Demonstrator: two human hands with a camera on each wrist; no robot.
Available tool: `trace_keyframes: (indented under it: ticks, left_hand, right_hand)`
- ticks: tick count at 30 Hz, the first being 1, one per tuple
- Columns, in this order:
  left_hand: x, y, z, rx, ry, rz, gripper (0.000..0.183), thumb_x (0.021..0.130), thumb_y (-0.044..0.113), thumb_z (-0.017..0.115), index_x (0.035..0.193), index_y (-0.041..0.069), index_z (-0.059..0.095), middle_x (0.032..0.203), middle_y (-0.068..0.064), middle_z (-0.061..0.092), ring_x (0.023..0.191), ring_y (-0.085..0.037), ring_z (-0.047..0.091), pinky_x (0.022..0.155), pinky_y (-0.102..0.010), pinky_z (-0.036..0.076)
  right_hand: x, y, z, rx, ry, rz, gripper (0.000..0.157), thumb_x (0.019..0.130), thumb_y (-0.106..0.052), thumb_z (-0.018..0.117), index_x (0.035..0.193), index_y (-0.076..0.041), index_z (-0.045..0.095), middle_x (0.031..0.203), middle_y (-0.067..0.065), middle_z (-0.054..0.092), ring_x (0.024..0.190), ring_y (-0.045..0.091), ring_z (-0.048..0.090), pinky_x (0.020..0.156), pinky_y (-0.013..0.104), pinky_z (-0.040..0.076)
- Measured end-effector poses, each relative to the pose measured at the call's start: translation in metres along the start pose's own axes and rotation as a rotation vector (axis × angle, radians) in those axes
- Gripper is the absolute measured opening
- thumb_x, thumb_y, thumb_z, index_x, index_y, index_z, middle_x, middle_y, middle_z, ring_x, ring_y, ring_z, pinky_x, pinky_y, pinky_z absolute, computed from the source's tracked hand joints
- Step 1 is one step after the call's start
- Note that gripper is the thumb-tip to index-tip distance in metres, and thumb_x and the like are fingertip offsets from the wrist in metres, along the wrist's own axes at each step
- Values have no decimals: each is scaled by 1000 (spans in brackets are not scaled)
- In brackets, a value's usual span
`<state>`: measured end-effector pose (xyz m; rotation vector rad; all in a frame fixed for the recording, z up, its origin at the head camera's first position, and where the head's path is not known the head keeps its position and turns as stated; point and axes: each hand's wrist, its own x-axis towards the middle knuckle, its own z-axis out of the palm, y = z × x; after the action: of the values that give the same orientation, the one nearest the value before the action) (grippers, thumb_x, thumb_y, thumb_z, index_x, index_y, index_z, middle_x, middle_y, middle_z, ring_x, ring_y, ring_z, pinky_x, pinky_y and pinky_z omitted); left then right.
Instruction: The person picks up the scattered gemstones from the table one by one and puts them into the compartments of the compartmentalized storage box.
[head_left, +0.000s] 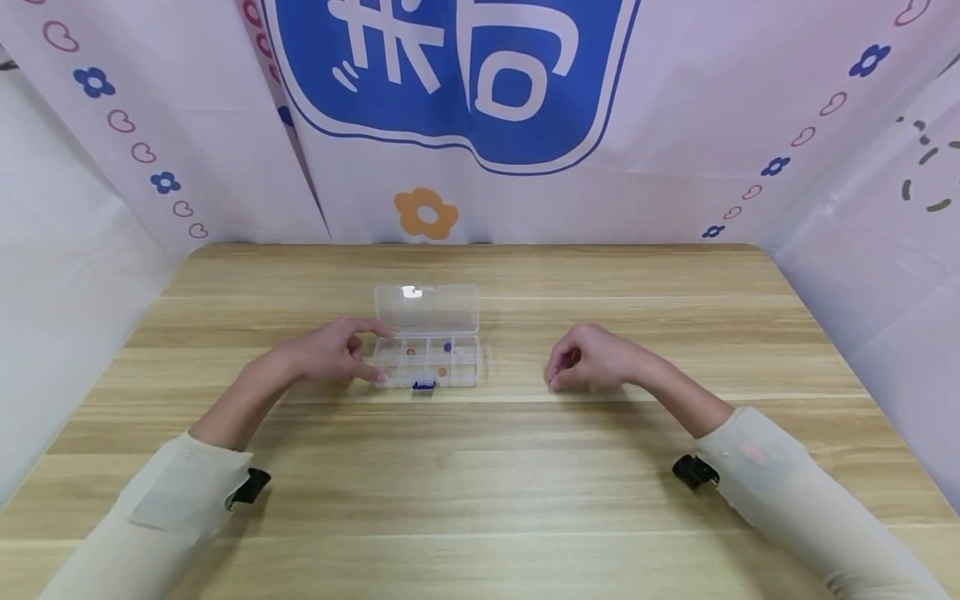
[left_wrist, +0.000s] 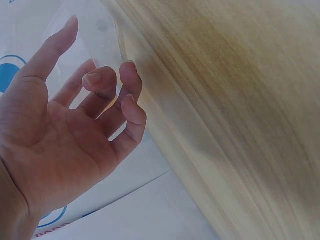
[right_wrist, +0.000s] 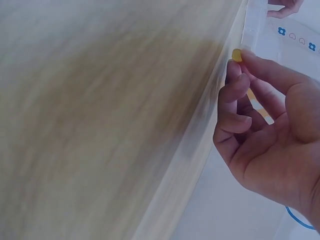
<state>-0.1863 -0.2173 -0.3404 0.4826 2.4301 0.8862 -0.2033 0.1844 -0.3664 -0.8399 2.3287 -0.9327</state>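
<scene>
A clear plastic compartment box (head_left: 465,375) lies on the table with its lid (head_left: 427,310) raised at the back. My left hand (head_left: 330,354) holds the box's left end, the index finger at the rear corner and the thumb at the front one. The other fingers are curled, as the left wrist view shows. To the right of the box and apart from it, my right hand (head_left: 592,358) pinches a small yellow rounded piece (right_wrist: 237,55) between thumb and index fingertip. Inside the box are a dark blue piece (head_left: 447,347), an orange-red piece (head_left: 411,352) and an orange piece (head_left: 442,372).
A blue latch (head_left: 423,386) sits on the box's front edge. The wooden table (head_left: 480,492) reaches back to a printed white cloth (head_left: 585,204) that hangs behind it. Black wrist-worn devices (head_left: 696,472) show at both sleeves.
</scene>
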Motion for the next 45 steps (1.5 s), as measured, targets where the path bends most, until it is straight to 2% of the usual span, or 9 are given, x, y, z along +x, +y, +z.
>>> trace_keyframes:
  ticks: [6, 15, 24, 31, 38, 45]
  left_hand:
    - [0, 1, 0, 6, 2, -8, 70, 90, 21, 82, 146, -5, 50, 65, 0, 46, 59, -14, 41, 55, -25, 37]
    - [0, -1, 0, -17, 3, -4, 70, 89, 18, 82, 146, -6, 50, 62, 1, 46, 56, -12, 42, 53, -25, 38]
    - [1, -2, 0, -9, 3, 5, 69, 90, 17, 82, 146, -6, 50, 62, 2, 45, 56, -12, 41, 54, -24, 38]
    - [0, -2, 1, -8, 6, 2, 69, 89, 17, 82, 146, -6, 50, 63, 1, 46, 57, -13, 42, 54, -24, 38]
    - [1, -4, 1, -9, 4, 9, 70, 89, 18, 82, 146, -6, 49, 63, 1, 46, 57, -13, 42, 53, -24, 38]
    - [0, -2, 1, -20, -2, 18, 71, 90, 18, 82, 147, -7, 48, 62, 1, 46, 56, -12, 42, 53, -24, 37]
  right_hand:
    - [1, -2, -2, 13, 49, 38, 2, 92, -3, 76, 93, -3, 78, 85, 2, 72, 78, 14, 61, 72, 27, 52]
    - [4, -4, -1, 67, 109, 50, 3, 92, 0, 74, 90, 0, 77, 78, 8, 71, 66, 16, 60, 58, 24, 49]
    - [8, -6, -7, 82, 165, 36, 5, 90, 5, 72, 94, 5, 75, 85, 12, 73, 72, 20, 65, 61, 28, 54]
    - [16, -12, -5, 97, 197, 9, 4, 91, 3, 73, 94, 4, 75, 87, 10, 74, 79, 22, 68, 67, 25, 54]
    - [21, -17, -3, 109, 222, -1, 4, 92, 2, 74, 94, 5, 75, 87, 14, 75, 78, 28, 68, 64, 24, 52]
    - [28, -21, 1, 116, 245, -20, 5, 93, 0, 75, 96, 4, 77, 87, 15, 75, 68, 17, 60, 59, 23, 46]
